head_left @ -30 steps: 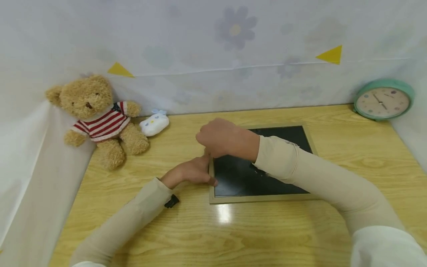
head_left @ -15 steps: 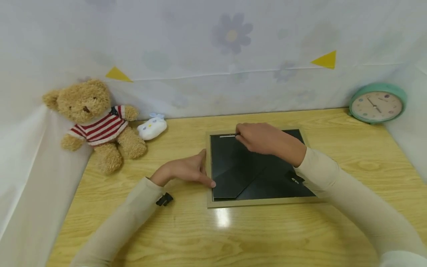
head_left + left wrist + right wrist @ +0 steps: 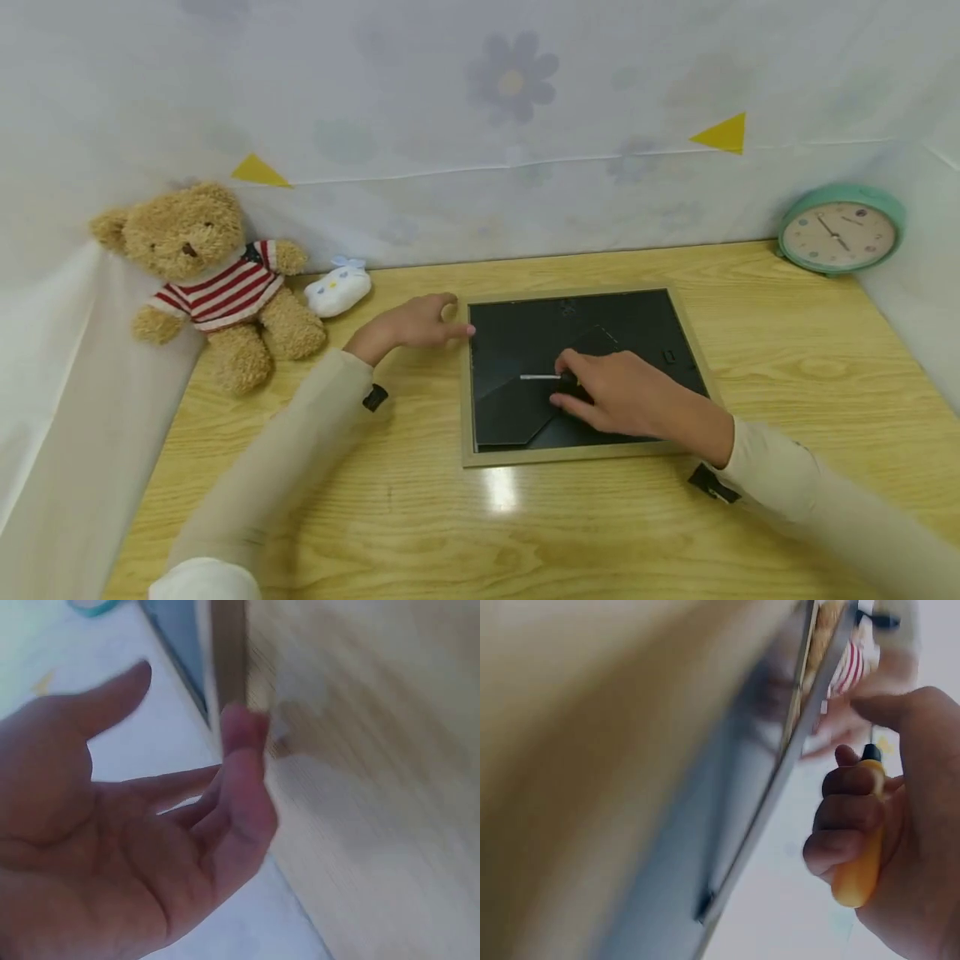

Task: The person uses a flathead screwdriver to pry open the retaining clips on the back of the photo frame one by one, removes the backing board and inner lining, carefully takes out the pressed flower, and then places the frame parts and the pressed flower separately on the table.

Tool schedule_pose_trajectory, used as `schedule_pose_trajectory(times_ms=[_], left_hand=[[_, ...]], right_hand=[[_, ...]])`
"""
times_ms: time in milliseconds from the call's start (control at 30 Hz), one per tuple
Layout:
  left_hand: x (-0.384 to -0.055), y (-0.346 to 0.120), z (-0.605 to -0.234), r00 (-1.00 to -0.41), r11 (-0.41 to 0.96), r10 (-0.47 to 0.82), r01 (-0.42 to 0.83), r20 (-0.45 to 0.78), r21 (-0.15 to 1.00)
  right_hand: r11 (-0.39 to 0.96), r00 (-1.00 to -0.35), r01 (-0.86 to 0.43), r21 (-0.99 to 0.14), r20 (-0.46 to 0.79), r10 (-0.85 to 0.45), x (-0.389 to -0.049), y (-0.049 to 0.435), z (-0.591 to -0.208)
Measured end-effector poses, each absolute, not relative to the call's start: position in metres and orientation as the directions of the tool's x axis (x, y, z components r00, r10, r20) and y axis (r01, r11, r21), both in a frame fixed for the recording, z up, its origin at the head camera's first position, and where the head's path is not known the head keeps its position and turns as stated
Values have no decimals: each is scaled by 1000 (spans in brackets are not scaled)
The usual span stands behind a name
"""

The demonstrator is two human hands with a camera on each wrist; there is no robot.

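Note:
A picture frame (image 3: 570,455) with a light wooden rim lies back side up, showing its black backing board (image 3: 517,337) and black stand flap (image 3: 506,417). My right hand (image 3: 637,396) grips a screwdriver (image 3: 859,862) by its yellow handle, fingers curled round it. In the head view its metal shaft points left, over the middle of the backing board. Beside the frame's upper left edge is my left hand (image 3: 412,323), thumb and fingers spread with nothing held. The left thumb tip is at the rim; whether it touches, I cannot tell.
At the back left of the wooden table (image 3: 420,533) sits a teddy bear (image 3: 232,292) in a striped shirt, with a small white plush (image 3: 337,292) by its leg. A green clock (image 3: 840,233) stands at the back right. A floral cloth (image 3: 420,125) hangs behind.
My right hand has moved from the frame's upper left corner along the top edge, then down over the middle with the screwdriver. The left hand has slid up the left edge.

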State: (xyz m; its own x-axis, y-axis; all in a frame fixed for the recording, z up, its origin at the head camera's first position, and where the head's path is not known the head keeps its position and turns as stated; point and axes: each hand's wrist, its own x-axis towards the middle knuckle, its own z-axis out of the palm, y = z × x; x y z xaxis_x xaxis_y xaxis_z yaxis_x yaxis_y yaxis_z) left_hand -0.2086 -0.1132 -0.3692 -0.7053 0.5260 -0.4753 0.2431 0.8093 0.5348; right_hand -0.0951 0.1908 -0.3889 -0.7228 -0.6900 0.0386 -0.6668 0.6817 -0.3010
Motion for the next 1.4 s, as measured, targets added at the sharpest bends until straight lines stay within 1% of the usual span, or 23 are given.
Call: schedule_pose_trajectory(times_ms=[67,133,267,433,567,667,867,1067,1200,1333,1400], left_hand=[[-218,-112,-372,-738,808,525,276,-423,521],[-225,-112,-376,-759,795,533,300,-373,527],[-234,-114,-382,-782,767,547,324,-300,554],[-236,-116,-389,-793,765,544,333,-276,552],[-236,-116,-392,-795,765,547,349,-261,541],[-235,-116,-391,-797,766,547,354,-256,536],[-231,-122,-391,-813,771,532,350,-237,532],[-221,-133,-388,-817,797,500,304,-288,521],[-210,-138,-382,-802,813,503,312,-322,492],[-201,-142,-378,-779,809,520,317,-351,496],[-197,-144,-377,-768,805,529,320,-361,500]], right_hand=[[658,-698,-696,-288,55,-714,-82,191,-393],[629,-665,-727,-276,58,-744,-73,190,-396],[581,-612,-767,-272,37,-790,-63,187,-399],[534,-573,-788,-305,46,-818,-60,186,-400],[508,-540,-805,-305,25,-841,-57,186,-402],[502,-528,-812,-297,10,-849,-55,187,-404],[512,-547,-797,-321,22,-837,-54,191,-402],[545,-580,-768,-337,5,-815,-59,202,-400],[568,-598,-757,-323,-7,-801,-61,210,-397],[593,-618,-742,-311,-25,-786,-62,217,-396],[602,-624,-731,-323,-42,-780,-62,219,-394]])
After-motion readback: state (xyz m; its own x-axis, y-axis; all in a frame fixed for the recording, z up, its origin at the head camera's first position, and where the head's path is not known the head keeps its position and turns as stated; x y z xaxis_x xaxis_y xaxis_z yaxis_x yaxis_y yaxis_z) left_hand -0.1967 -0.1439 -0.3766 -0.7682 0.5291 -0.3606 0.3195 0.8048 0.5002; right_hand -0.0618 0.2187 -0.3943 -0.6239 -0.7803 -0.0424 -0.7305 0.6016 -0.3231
